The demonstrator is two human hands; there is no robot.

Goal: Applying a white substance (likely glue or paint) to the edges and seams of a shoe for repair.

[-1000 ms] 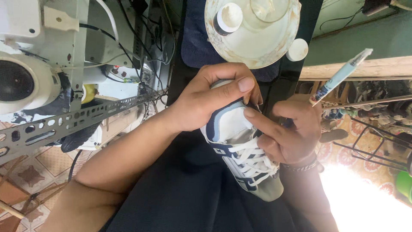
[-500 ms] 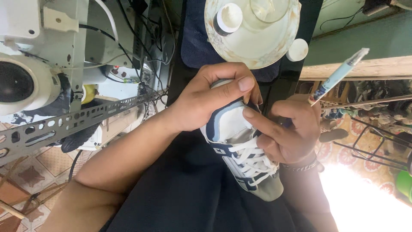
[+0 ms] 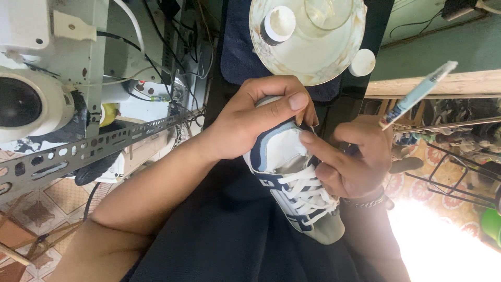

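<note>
A white and navy sneaker [image 3: 292,183] with white laces lies on my lap, over dark cloth [image 3: 224,240]. My left hand [image 3: 250,122] wraps around the sneaker's upper end, thumb laid across the top. My right hand [image 3: 355,162] is at the sneaker's right side, its index finger pressing on the white side panel. That same hand holds a slim pale blue and white pen-like tool [image 3: 417,95], which sticks up and to the right, away from the shoe. A bracelet sits on my right wrist.
Just above the hands is a cream plate [image 3: 313,60] carrying a small dark bottle with a white cap [image 3: 276,23] and a glass. A perforated metal bar [image 3: 94,143] and a grey machine [image 3: 36,99] with cables fill the left. A wooden ledge [image 3: 469,83] and a metal rack are at the right.
</note>
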